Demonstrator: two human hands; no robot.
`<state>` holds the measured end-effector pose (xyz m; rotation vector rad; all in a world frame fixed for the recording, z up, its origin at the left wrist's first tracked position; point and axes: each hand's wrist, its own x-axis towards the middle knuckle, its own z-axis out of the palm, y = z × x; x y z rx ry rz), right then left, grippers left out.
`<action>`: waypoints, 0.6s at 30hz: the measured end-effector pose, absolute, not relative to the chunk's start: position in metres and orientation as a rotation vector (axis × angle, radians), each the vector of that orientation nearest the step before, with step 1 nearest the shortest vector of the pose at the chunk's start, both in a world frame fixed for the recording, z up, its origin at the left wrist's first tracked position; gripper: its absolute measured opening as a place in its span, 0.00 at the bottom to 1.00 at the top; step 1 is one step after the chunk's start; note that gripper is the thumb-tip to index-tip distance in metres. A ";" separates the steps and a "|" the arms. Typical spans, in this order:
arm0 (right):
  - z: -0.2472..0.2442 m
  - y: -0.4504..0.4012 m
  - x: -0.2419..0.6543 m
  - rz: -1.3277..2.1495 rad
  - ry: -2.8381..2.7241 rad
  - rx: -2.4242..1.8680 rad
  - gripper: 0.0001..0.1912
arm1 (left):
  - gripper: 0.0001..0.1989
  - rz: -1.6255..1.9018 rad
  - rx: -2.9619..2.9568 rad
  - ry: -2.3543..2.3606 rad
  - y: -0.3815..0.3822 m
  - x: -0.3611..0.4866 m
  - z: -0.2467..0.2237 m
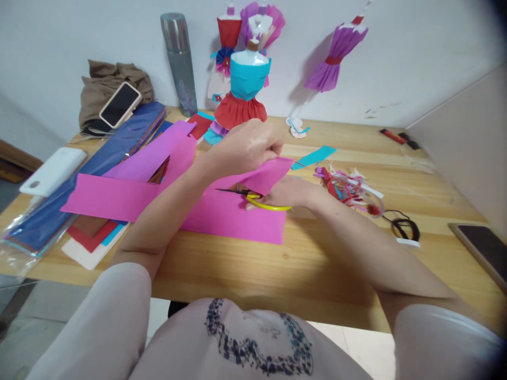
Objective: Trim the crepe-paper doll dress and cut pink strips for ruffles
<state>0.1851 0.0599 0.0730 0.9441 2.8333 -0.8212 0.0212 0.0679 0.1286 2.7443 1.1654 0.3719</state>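
Observation:
Bright pink crepe paper (pixel 245 219) lies across the middle of the table, partly under my arms. My left hand (pixel 255 140) is closed, pinching a raised flap of the pink paper above the rest of the sheet. Yellow-handled scissors (pixel 267 205) are in my right hand (pixel 289 191), their dark blades pointing left beneath the lifted flap. Whether the blades touch the paper I cannot tell. Just behind my left hand stands a small dress form (pixel 250 79) with a blue paper top and a red gathered skirt.
Along the wall are more dressed forms, one in purple (pixel 336 55), and a grey flask (pixel 180 66). Paper scraps (pixel 348 187), a blue strip (pixel 315 157), a black hair tie (pixel 404 228) and a phone (pixel 481 248) lie right. Packaged dark-blue paper (pixel 51 211) and a white device (pixel 53 170) lie left.

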 end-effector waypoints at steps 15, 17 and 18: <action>0.069 0.063 0.161 -0.709 2.887 0.879 0.25 | 0.17 0.306 2.806 1.196 0.063 0.025 0.135; 0.067 0.065 0.157 -0.657 2.888 0.884 0.21 | 0.18 0.264 2.815 1.210 0.062 0.026 0.137; 0.066 0.066 0.155 -0.645 2.886 0.891 0.21 | 0.18 0.247 2.822 1.213 0.061 0.026 0.137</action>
